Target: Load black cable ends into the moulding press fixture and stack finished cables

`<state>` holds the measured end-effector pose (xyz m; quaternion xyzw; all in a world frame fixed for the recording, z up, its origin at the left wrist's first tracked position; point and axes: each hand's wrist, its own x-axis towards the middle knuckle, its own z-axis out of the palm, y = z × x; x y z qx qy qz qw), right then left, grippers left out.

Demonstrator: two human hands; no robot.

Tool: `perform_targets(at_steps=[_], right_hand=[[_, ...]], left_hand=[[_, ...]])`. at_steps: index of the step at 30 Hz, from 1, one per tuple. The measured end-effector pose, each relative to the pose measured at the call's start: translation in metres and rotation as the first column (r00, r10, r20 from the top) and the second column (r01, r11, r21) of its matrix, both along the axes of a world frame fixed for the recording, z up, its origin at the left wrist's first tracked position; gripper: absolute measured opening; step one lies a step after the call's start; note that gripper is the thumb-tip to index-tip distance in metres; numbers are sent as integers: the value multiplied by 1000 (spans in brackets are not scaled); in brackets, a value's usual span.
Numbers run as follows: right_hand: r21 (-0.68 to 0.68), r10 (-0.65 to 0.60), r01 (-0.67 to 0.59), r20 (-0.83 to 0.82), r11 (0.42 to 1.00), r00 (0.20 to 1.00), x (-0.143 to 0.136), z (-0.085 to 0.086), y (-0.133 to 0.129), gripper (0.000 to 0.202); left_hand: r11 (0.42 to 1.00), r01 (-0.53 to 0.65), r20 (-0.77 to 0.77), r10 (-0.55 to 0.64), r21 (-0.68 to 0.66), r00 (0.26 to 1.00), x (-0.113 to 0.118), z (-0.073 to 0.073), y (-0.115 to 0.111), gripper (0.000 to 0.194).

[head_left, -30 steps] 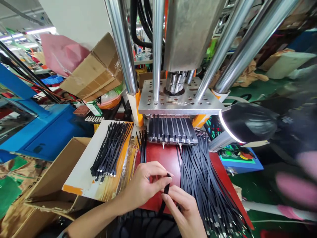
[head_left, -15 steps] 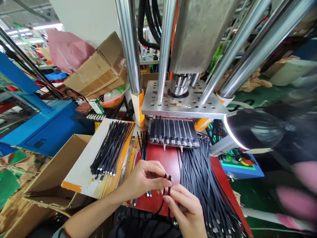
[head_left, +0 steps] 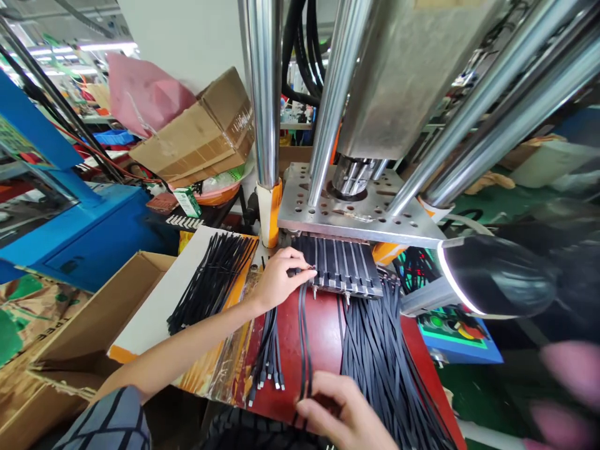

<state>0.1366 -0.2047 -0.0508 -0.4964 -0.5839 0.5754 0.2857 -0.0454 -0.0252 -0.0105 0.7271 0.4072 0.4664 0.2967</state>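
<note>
Left hand (head_left: 281,277) is stretched out to the slotted fixture (head_left: 340,265) under the press plate (head_left: 356,215), fingertips pinching the top ends of two black cables (head_left: 304,337) and setting them against the leftmost slots. Right hand (head_left: 344,419) sits low at the near edge of the red table (head_left: 323,325), fingers curled around the lower run of that pair. Left forearm reaches diagonally across the white board (head_left: 187,294) and its pile of finished cables (head_left: 210,281); the wrist is bent down, thumb and forefinger closed. Risk, judging from this: those fingers sit right under the press, so a stroke would catch them. A cable end seated crooked could also jam, and the loose bundle (head_left: 384,356) on the right lies close enough to snag.
</note>
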Motion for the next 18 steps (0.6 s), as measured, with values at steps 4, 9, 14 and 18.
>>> perform_targets(at_steps=[4, 9, 14, 18], right_hand=[[259, 38, -76, 148, 963, 988, 31, 55, 98, 51], [393, -37, -40, 187, 919, 982, 37, 63, 207, 51], [459, -40, -68, 222, 886, 974, 43, 45, 243, 54], [463, -1, -121, 255, 878, 967, 43, 41, 244, 51]], left_hand=[[993, -116, -45, 116, 9, 992, 12, -23, 49, 13], [978, -207, -38, 207, 15, 978, 13, -28, 62, 22], [907, 175, -317, -48, 383, 947, -10, -27, 25, 37], [752, 449, -614, -76, 482, 786, -21, -27, 12, 36]])
